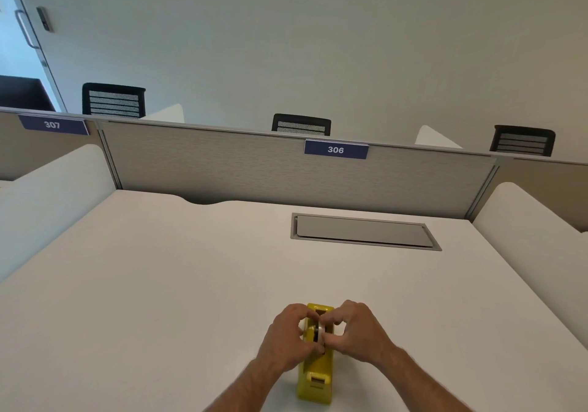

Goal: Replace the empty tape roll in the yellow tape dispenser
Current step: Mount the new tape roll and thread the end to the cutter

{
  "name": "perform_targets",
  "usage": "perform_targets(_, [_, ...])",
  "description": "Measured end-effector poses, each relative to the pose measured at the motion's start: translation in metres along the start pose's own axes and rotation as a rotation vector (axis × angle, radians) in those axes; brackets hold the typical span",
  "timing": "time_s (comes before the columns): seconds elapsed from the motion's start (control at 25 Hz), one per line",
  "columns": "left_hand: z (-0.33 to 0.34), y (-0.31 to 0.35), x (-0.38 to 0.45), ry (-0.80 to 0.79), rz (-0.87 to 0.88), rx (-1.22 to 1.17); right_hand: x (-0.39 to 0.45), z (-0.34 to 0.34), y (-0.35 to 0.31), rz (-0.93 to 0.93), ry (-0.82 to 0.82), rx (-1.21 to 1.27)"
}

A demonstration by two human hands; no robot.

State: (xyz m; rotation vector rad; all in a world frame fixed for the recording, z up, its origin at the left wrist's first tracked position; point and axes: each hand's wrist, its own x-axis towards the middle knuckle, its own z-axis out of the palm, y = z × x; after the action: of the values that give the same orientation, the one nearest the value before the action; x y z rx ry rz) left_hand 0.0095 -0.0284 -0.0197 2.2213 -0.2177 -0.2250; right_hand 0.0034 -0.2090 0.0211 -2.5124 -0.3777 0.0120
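Observation:
The yellow tape dispenser [316, 376] stands on the white desk near the front edge, its long axis running away from me. A pale tape roll [320, 332] sits upright in the dispenser's middle slot. My left hand [288, 337] pinches the roll from the left, fingers curled over the dispenser's side. My right hand [356, 330] grips the roll from the right, thumb and fingers closed on it. The hands hide most of the roll and the dispenser's middle. I cannot tell whether the roll carries tape or is a bare core.
A grey cable hatch [364, 232] is set into the desk [159, 284] at the back right. A fabric partition [222, 163] with a "306" label closes the far side. White side dividers flank the desk. Black chairs show behind the partition.

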Motion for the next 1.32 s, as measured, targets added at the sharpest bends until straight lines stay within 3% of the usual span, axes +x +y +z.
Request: perform_targets(1.32, [-0.005, 0.011, -0.008, 0.014, 0.004, 0.045, 0.009, -0.001, 0.0, 0.071, -0.067, -0.024])
